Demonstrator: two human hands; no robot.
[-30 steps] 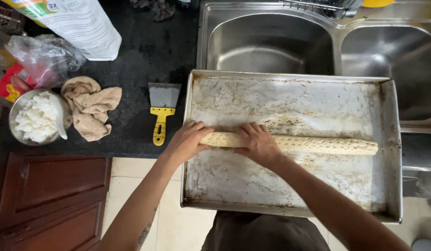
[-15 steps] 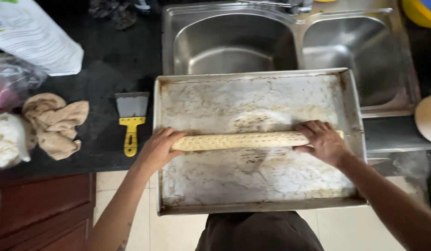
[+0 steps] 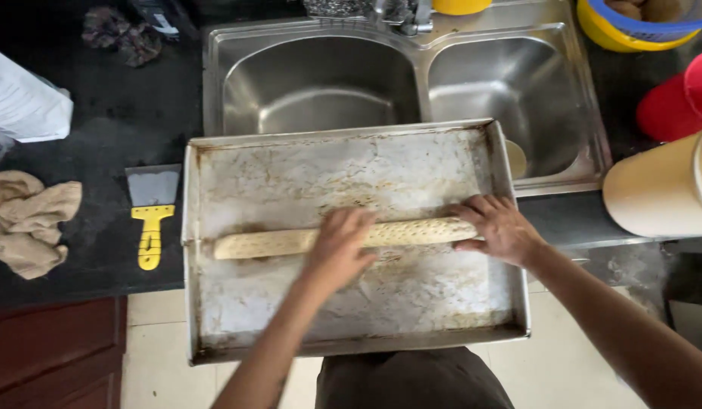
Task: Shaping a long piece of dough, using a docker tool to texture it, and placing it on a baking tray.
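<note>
Dark kitchen counter (image 3: 101, 121) under everything, with a steel double sink (image 3: 321, 83) set into it at the back. Lying across the counter's front edge and partly over the sink rim, jutting out above the tiled floor: a big, worn metal tray (image 3: 290, 163), floury and stained. Stretched across the tray's middle, left to right and a touch higher at the right end: a long, thin roll of dough (image 3: 264, 243), speckled along its length. Left hand (image 3: 338, 254) reaching in from below, forearm angled up from the bottom edge, palm down and flat on the roll near its middle, fingers spread and pointing away from the body; pressing on top rather than closed around it. Right hand (image 3: 496, 227) coming in from the lower right, arm running diagonally, palm down over the roll's right end, fingers curved loosely across it and pointing left; resting on it, not gripping tight. Hands well apart along the roll. Left of the tray on the counter: a scraper with a yellow handle (image 3: 152, 216), and further left a crumpled beige cloth (image 3: 29, 220). At the right edge: a cream-coloured container (image 3: 658, 189), with red plastic behind it.
</note>
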